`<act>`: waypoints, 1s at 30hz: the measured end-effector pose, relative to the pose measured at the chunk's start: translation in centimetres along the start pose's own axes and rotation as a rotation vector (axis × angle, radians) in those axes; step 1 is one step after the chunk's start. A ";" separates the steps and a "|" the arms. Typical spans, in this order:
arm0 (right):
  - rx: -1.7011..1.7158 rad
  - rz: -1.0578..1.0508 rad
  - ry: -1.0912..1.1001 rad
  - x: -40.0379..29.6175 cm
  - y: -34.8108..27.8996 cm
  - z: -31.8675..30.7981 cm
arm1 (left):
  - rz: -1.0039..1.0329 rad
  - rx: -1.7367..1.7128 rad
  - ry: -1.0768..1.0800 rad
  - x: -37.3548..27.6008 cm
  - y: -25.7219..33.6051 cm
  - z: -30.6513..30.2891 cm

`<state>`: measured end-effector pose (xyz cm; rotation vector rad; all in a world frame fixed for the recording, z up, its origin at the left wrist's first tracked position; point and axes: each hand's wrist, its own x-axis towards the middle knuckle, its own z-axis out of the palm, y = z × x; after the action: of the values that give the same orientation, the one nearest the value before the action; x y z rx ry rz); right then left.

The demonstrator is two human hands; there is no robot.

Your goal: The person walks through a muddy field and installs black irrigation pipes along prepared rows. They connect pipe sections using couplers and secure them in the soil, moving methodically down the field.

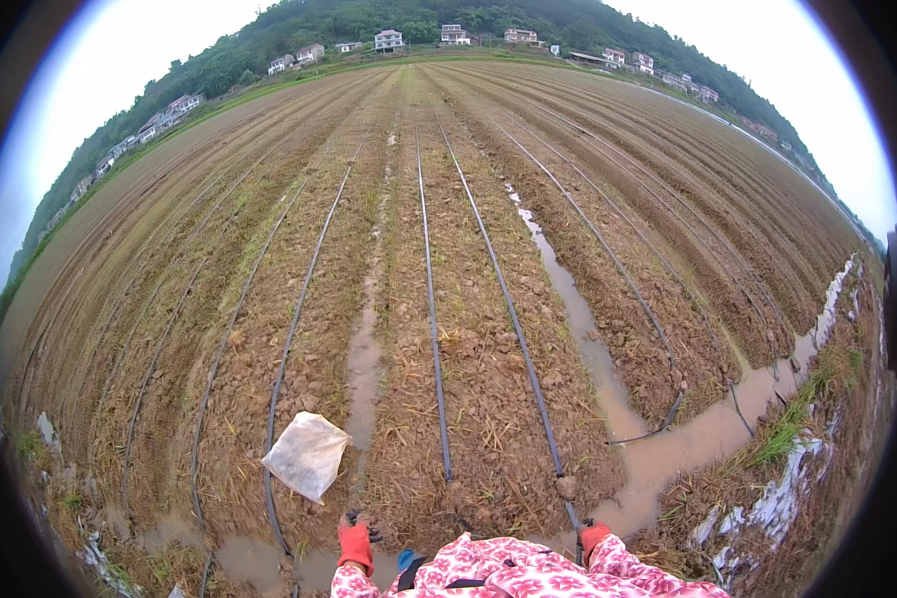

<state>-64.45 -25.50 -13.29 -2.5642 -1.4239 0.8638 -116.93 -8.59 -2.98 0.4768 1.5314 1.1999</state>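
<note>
My left hand, in a red glove with dark fingers, is low in the view, just below a white cloth-like bag lying on the soil. Its fingers look apart, and I see nothing between them. Farther right, my right hand wears a similar red glove. It is right beside the near end of a black drip irrigation tape; whether the fingers grip the tape is hidden. A clod of soil lies on that tape. Between my hands, a second tape ends on the soil bed.
Muddy water fills the furrow on the right and a ditch along the field's near edge. Another wet furrow runs left of centre. More black tapes stretch away over the beds. Torn plastic film lies at lower right.
</note>
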 end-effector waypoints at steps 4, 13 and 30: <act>-0.035 0.077 -0.058 2.2 -3.7 -0.4 | -0.043 -0.169 0.128 0.5 -1.7 -4.6; 0.266 0.113 0.001 0.0 -12.4 -5.8 | -0.131 -0.319 0.325 -1.2 -3.7 -8.1; 0.555 0.491 0.027 -3.0 -4.4 8.7 | -0.091 -0.119 -0.035 6.0 0.6 -6.8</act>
<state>-73.48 -27.14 -17.83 -2.4671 -0.4331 1.0821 -125.26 -6.48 -6.09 0.3442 1.4278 1.1982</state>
